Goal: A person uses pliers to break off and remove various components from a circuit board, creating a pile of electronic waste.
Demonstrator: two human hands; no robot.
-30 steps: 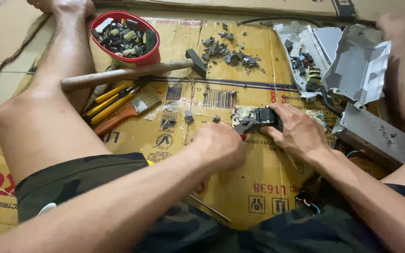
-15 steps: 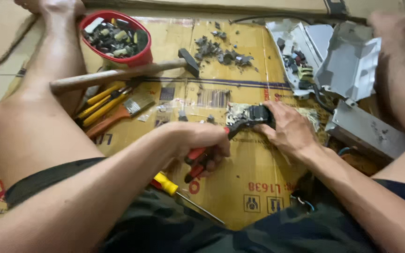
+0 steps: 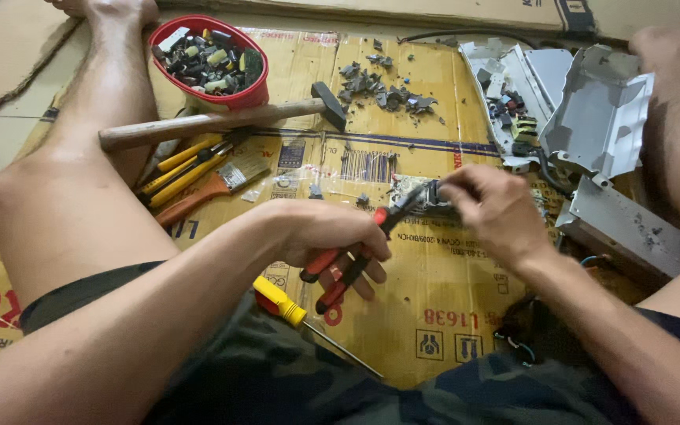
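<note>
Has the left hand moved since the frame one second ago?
Yes. The left hand now grips red-handled pliers, sitting nearer the yellow-handled screwdriver than before.

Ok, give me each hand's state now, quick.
Left hand: closed on red-handled pliers.
Right hand: closed on a small electronic part.

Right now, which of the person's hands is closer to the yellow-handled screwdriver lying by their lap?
Left. The left hand, gripping red-handled pliers, is just above the yellow-handled screwdriver. The right hand holds a small electronic part farther away.
</note>
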